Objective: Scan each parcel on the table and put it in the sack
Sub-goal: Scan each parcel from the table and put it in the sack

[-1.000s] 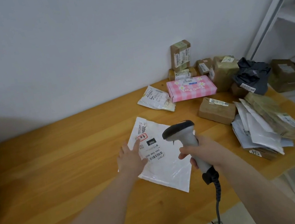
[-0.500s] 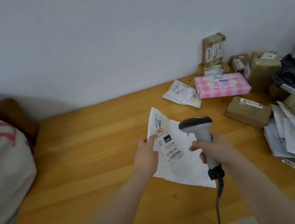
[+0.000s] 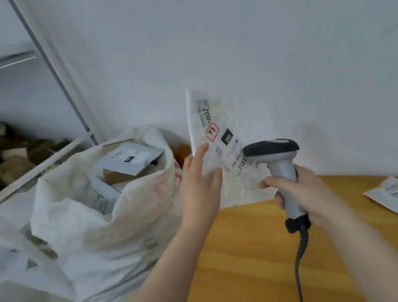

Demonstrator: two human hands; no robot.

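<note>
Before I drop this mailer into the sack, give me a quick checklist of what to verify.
1. Grip: left hand holds the white mailer by its edge, lifted off the table: ok.
2. Mouth of the sack open, facing up: ok.
3. Mailer above that mouth: not ok, it hangs to the right of the rim.
4. Label scanned: cannot tell.
5. Tool: right hand grips the scanner, away from the sack: ok.
</note>
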